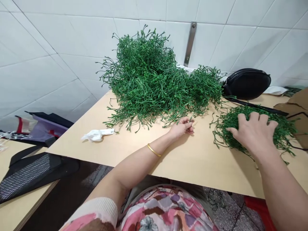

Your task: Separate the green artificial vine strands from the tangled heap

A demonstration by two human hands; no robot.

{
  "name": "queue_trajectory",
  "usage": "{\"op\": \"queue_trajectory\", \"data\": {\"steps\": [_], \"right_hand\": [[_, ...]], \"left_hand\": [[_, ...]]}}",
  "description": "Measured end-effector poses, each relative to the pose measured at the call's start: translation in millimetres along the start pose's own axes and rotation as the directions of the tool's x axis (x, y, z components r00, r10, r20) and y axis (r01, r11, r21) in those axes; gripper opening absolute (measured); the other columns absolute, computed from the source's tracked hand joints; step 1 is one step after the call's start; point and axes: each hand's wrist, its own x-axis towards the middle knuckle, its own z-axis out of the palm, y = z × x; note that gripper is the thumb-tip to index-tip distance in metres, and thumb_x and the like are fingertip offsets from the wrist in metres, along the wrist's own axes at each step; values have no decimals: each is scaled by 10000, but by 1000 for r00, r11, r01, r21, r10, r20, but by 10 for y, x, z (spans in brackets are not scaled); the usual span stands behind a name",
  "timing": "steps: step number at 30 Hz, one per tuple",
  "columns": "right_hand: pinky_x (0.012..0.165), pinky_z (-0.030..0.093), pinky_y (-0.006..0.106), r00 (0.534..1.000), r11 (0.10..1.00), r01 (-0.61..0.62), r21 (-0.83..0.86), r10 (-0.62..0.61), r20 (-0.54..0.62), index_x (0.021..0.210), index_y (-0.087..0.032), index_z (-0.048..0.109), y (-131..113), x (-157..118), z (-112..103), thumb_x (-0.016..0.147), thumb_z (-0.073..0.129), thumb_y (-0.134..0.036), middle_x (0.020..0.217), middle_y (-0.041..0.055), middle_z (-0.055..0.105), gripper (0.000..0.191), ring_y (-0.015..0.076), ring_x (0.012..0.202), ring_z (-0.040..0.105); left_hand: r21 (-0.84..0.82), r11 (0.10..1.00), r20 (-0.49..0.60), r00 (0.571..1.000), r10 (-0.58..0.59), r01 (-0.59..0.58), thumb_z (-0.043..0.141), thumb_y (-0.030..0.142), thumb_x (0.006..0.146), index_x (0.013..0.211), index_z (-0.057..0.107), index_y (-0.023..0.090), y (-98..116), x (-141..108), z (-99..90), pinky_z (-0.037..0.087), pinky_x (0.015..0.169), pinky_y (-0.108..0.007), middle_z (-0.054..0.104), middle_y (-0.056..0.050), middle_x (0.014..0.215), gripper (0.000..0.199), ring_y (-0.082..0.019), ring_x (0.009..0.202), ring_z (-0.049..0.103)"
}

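A large heap of green artificial plant stems (146, 77) with small budded tips stands on the table against the wall. My left hand (183, 126) rests on the tabletop at the heap's front edge, thumb and fingers pinched together. Whether something thin is between those fingers is hidden. On the right, my right hand (257, 130) lies on top of a smaller pile of the same green stems (231, 122), palm down. Its fingers are spread and not closed around any stems.
Behind the smaller pile sits a black pouch (247, 83) with a strap. A crumpled white tissue (96, 135) lies on the left of the light wooden table (134, 150). At far right is brown cardboard (298, 102). A black mesh bag (29, 173) lies on a lower surface at left.
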Motion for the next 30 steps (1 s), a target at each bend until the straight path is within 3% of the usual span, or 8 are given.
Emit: {"op": "queue_trajectory", "data": {"steps": [5,9,12,14,16,20,26,30], "right_hand": [[763,374,472,998,909,39,415,-55,27,1016,-136,579,-448,123,-25,839,442,-351,1008,195,562,310,327,971,481],[788,436,392,986,495,-126,860,-32,163,1119,-149,533,-818,269,146,809,489,-393,1043,143,604,397,238,943,559],[727,458,341,949,117,-317,941,39,314,1037,-138,547,-940,335,279,760,536,-413,843,87,635,390,185,788,596],[663,447,307,936,-2,-348,937,58,348,931,-144,568,-919,335,324,740,545,-403,666,24,591,323,149,648,564],[603,417,277,943,39,-329,943,72,326,883,-152,589,-839,290,330,745,531,-375,581,-14,538,268,126,562,509],[540,363,258,950,351,-295,889,14,310,892,-159,631,-681,98,279,781,470,-328,555,-14,533,258,124,514,474],[610,353,266,932,704,-51,709,-221,287,848,-183,612,-864,-149,158,840,393,-269,711,49,642,236,162,628,546],[664,325,291,900,820,123,559,-330,286,836,-172,585,-1022,-206,67,864,353,-225,713,78,631,239,186,673,549]], "left_hand": [[100,993,0,998,57,-56,531,162,745,770,538,153,-34,-22,48,406,552,-217,523,30,535,28,-89,522,527],[244,948,80,978,192,-206,543,163,720,658,547,147,-94,-35,63,372,579,-210,493,27,559,64,-77,566,485],[284,927,175,963,203,-247,573,217,720,642,551,147,-125,-36,37,387,610,-219,492,20,579,108,-85,604,473],[284,939,148,976,157,-194,628,283,702,732,570,153,-114,-35,10,392,587,-222,510,19,614,145,-86,599,471],[273,954,35,992,120,-125,669,361,680,834,571,159,-77,-32,-13,395,561,-220,541,5,677,272,-87,600,484],[83,995,-127,990,64,-54,616,416,741,806,532,143,16,-20,-19,417,559,-208,579,-40,721,294,-84,612,532],[-347,931,-60,988,-143,113,589,140,730,757,514,135,42,22,-10,496,662,-287,648,-69,748,80,-135,667,626],[-436,894,-5,992,-123,108,589,140,731,713,493,147,55,19,-41,490,692,-266,633,-36,656,98,-132,664,640]]}}
